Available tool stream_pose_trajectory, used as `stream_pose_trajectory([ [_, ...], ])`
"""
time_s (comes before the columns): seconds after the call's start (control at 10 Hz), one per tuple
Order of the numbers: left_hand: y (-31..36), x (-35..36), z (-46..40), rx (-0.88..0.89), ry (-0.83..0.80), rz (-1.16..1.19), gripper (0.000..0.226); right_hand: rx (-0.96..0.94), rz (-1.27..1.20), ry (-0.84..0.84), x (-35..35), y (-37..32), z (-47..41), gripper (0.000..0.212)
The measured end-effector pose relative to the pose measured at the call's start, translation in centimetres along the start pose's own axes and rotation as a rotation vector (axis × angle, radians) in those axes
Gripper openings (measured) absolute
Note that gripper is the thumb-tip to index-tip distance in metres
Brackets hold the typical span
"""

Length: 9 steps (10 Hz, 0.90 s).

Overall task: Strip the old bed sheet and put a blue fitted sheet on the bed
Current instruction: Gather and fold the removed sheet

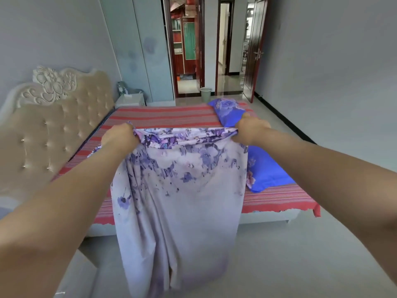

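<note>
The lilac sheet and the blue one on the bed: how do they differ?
The lilac sheet hangs held up by the left hand and right hand; the blue sheet lies on the striped bed. Lilac is pale, blue vivid. Both carry flower prints.

- Two hands — left hand (120, 136) and right hand (250, 131), each gripping the top edge of one pale floral sheet (180, 190).
- One bed (279, 198), covered by one red striped cloth.
- Two blue floral pillows — near pillow (268, 168) and far pillow (227, 112).
- One tufted headboard (53, 125).
- One white nightstand (131, 100).
- One pale green bin (205, 92).
- One wardrobe (139, 46) with two door panels.
- Two open doorways, plus one dark red door leaf (255, 50).
</note>
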<state>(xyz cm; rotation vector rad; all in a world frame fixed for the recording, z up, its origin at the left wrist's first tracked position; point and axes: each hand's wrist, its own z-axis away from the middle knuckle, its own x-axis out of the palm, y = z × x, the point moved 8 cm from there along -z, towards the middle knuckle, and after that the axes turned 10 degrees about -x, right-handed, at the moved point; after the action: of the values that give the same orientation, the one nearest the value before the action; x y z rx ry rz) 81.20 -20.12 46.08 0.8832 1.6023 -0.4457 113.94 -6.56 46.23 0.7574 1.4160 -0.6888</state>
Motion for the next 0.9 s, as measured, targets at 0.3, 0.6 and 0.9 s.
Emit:
stream_pose_trajectory([
  [0.3,-1.0,-10.0,2.6,0.009,0.741,1.322,0.023,-0.015,-0.192,1.257,-13.2,-1.2,6.0,0.018],
  [0.6,-2.2,7.4,3.1,-0.011,-0.301,0.071,0.027,-0.066,-0.173,-0.136,6.4,0.7,1.9,0.043],
  [0.9,-0.4,1.6,-0.1,-0.024,-0.048,0.466,0.026,-0.104,-0.417,0.088,0.2,1.2,0.9,0.088],
])
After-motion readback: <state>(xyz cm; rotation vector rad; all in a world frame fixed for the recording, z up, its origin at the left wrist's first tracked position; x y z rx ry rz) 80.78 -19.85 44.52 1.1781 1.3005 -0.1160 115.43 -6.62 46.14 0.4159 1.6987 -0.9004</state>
